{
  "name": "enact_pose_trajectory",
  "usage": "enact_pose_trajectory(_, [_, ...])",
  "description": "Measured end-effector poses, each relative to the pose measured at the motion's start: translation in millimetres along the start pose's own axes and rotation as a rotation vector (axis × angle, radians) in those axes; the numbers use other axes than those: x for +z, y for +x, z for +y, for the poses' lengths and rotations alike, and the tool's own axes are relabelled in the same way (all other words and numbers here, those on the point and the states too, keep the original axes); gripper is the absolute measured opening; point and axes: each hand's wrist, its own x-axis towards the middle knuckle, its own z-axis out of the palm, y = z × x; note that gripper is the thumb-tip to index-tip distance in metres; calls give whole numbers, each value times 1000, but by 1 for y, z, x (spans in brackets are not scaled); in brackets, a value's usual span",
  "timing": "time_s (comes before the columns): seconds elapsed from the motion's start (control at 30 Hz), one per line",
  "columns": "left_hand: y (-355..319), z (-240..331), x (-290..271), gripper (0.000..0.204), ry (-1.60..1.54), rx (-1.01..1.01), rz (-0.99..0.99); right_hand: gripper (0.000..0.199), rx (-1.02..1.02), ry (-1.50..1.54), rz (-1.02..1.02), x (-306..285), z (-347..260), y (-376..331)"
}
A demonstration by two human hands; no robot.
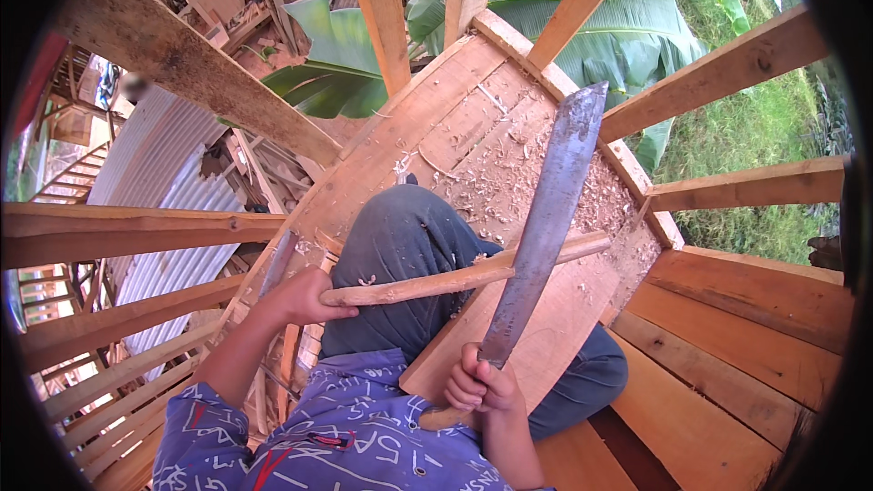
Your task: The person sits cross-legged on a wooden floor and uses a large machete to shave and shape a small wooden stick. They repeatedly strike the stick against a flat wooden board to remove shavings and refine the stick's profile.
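My left hand [309, 297] is closed around the near end of a peeled wooden stick [409, 288]. The stick runs to the right across my raised knee, slanting slightly upward, and its far end lies beyond the blade. In my right hand [482, 386] is a machete [553, 191], gripped by its wooden handle, whose butt shows below the fist. Its broad, worn grey blade points up and away, crossing over the stick. Whether the edge touches the stick I cannot tell. Beneath the blade, a flat wooden board [555, 336] leans by my leg.
Pale wood shavings [491, 191] are strewn over the plank platform [364, 182]. Upright wooden posts [377, 18] and slanting rails [750, 191] surround me. Banana leaves [600, 27] hang just beyond the far edge. Corrugated metal sheets [164, 155] and scrap wood lie outside at left.
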Motion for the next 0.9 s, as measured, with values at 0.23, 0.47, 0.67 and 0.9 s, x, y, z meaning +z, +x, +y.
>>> enact_pose_trajectory(0.23, [0, -2, 0, 65, -17, -26, -18, 32, 14, 68, -76, -4, 5, 4])
enact_pose_trajectory(0.47, [-1, 2, -1, 64, -28, 10, 1, 34, 3, 109, -120, -1, 10, 9])
enact_pose_trajectory(0.67, [2, -5, 2, 62, 1, 19, -12, 35, -15, 134, -134, 1, 14, 12])
enact_pose_trajectory(0.9, [3, -9, 9, 60, -74, 86, 17, 33, 77, 275, -175, 20, 24, 17])
